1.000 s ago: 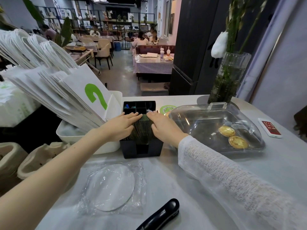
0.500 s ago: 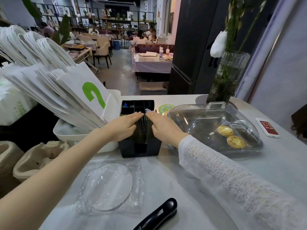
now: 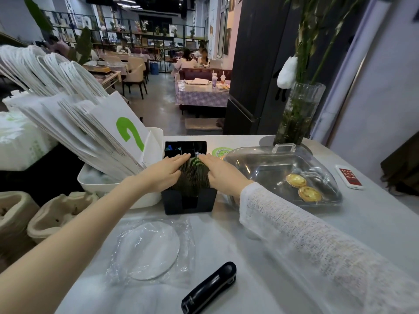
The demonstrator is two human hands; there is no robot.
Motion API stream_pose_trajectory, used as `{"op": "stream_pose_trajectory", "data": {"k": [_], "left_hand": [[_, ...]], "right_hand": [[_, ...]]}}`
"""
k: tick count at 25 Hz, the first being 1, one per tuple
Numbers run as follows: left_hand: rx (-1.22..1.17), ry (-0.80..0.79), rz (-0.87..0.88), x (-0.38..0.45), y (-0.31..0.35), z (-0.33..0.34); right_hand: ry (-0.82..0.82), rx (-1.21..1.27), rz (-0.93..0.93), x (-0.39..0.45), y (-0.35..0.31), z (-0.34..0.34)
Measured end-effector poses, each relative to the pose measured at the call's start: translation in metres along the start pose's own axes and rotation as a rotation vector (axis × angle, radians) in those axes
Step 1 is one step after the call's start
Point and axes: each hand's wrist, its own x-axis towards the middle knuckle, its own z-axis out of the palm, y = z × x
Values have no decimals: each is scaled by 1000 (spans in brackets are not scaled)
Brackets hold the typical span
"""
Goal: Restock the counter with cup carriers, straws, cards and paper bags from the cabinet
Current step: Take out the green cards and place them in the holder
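Note:
A row of dark, green-edged cards [image 3: 194, 175] stands upright in a black divided organizer [image 3: 189, 203] at the middle of the counter. My left hand [image 3: 163, 173] presses flat on the left side of the cards, fingers straight. My right hand [image 3: 219, 172] lies flat against their right side. White paper bags [image 3: 95, 123] with a green mark lean leftwards out of a white bin [image 3: 145, 199] beside the organizer. Brown pulp cup carriers [image 3: 54, 215] sit stacked at the lower left.
A clear domed cover [image 3: 281, 168] over two egg tarts stands right of the organizer. A bagged round disc [image 3: 152, 248] and a black stapler [image 3: 209, 288] lie near me. A glass vase [image 3: 299, 114] stands behind, and a white-and-red remote [image 3: 349, 176] lies far right.
Both hands have stayed on the cards, sliding slightly further along the row toward its far end. The view has shifted a little.

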Motion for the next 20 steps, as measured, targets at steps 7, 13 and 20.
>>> {"op": "stream_pose_trajectory", "data": {"k": [7, 13, 20], "left_hand": [[103, 132, -20, -52, -3, -29], [114, 110, 43, -98, 8, -38], [92, 72, 145, -133, 25, -31]], "right_hand": [[73, -75, 110, -44, -26, -23], [60, -118, 170, -77, -63, -34], [24, -148, 229, -114, -97, -25]]}}
